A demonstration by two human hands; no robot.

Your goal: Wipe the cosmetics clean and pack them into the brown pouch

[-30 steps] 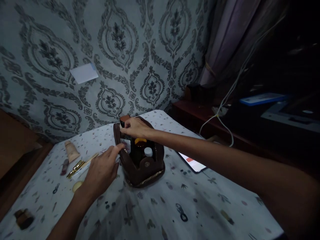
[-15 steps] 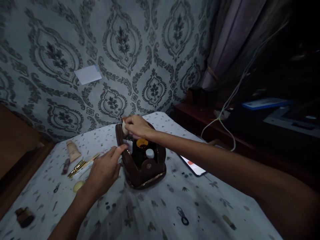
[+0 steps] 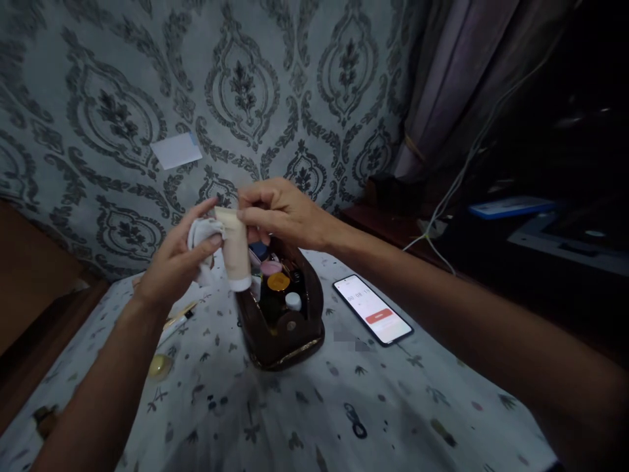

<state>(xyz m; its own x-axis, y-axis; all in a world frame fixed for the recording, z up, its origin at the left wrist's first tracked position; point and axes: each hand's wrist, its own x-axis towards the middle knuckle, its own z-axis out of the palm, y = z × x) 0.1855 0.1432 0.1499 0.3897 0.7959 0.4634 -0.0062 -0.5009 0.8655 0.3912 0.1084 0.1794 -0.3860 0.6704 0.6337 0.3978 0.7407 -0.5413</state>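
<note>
My right hand [image 3: 282,213] pinches the crimped top end of a beige squeeze tube [image 3: 236,252], whose white cap points down. Bunched in my left hand [image 3: 179,255] is a white cloth [image 3: 204,239], its edge against the side of the tube. Both hands are raised over the back left of an open brown cosmetic bag [image 3: 282,347]. Inside the bag show an orange round lid [image 3: 278,282], a pink lid [image 3: 270,267] and a white cap [image 3: 293,301]. My right wrist hides part of the bag's far end.
A phone [image 3: 373,311] with a lit screen lies right of the bag on the patterned sheet [image 3: 295,419]. Left of it are a yellow round item [image 3: 160,367] and a thin white item [image 3: 171,329]. A white cable [image 3: 445,206] hangs at the right, near a blue-edged object [image 3: 511,207].
My right hand has come up out of the bag with the beige tube. My left hand has left the bag's rim and now holds a white cloth beside the tube.
</note>
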